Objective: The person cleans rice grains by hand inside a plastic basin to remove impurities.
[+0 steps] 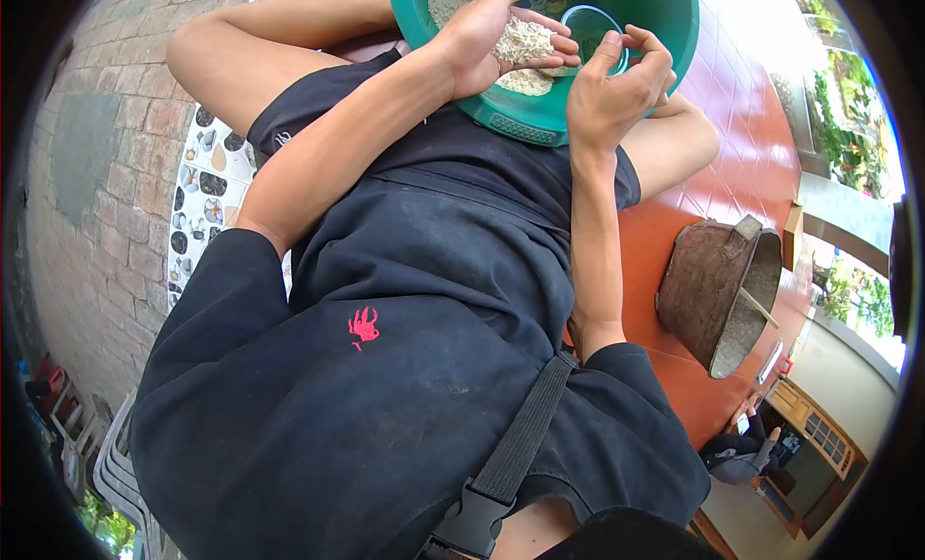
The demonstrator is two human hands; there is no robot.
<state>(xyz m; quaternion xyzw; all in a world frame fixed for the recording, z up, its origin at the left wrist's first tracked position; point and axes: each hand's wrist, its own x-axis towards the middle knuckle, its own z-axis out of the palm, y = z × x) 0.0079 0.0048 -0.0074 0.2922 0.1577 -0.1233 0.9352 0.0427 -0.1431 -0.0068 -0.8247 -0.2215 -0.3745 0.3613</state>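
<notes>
A green plastic basin (667,21) rests across my lap, with pale, rice-like grains (528,81) lying inside it. Over the basin, my left hand (480,42) is turned palm up, its fingers pointing right, and a heap of the same pale grains (521,42) sits on the palm and fingers. My right hand (617,90) has its thumb and fingers curled at the near right side of a clear, round-rimmed cup (590,23). The cup is tilted beside my left fingertips; what is in it I cannot make out.
On the red tiled floor (644,247) to the right lies a large brown wooden vessel (701,281) with a thin stick (758,308) in its mouth. Brick paving (96,223) and a pebbled edge (207,170) run along the left. A person (740,456) sits at lower right.
</notes>
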